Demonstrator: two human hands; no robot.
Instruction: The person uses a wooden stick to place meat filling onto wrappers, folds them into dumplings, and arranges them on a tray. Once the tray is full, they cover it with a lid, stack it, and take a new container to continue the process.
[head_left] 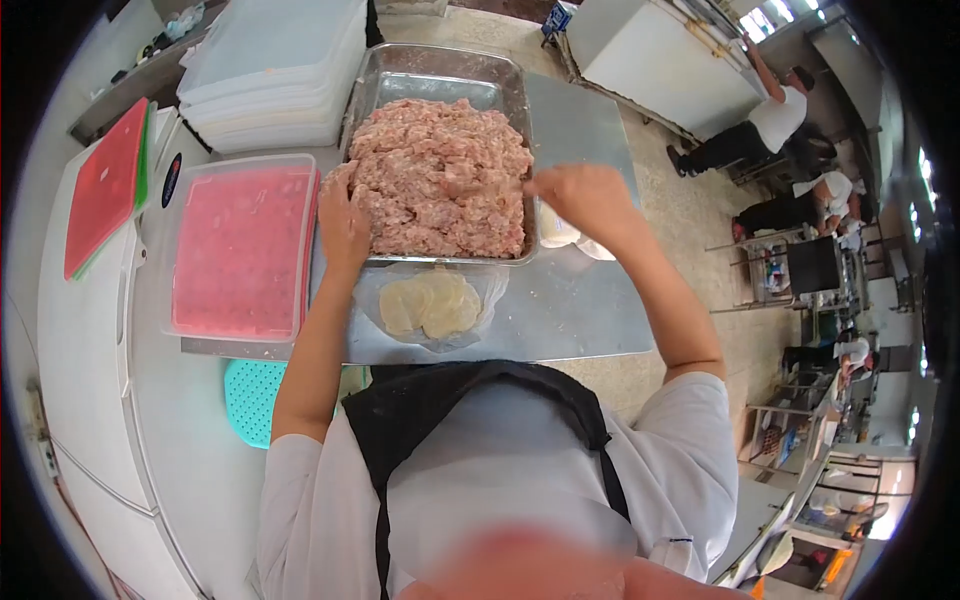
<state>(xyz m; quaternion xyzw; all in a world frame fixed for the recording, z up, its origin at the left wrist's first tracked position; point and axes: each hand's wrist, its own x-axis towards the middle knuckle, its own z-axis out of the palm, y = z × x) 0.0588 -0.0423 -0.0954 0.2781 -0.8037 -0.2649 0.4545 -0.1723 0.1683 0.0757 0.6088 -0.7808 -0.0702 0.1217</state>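
Note:
A deep metal tray (455, 62) holds a large mound of raw ground meat (440, 175). My left hand (345, 222) grips the tray's left side, its fingers curled at the rim beside the meat. Over the right rim, my right hand (588, 203) is closed with the fingers pinched together; what it holds, if anything, I cannot make out. Thin, pale round dough wrappers (430, 303) lie overlapped on a clear plastic sheet (487, 290) in front of the tray. White wrapped bundles (556, 228) sit under and beside my right forearm.
Left of the tray stands a lidded plastic container (240, 250) with pink contents. Stacked translucent containers (270, 75) rise behind it. Red and green boards (108, 190) lie on a white appliance (85, 310). A turquoise perforated stool (252, 400) is below. Other people (775, 120) work at the right.

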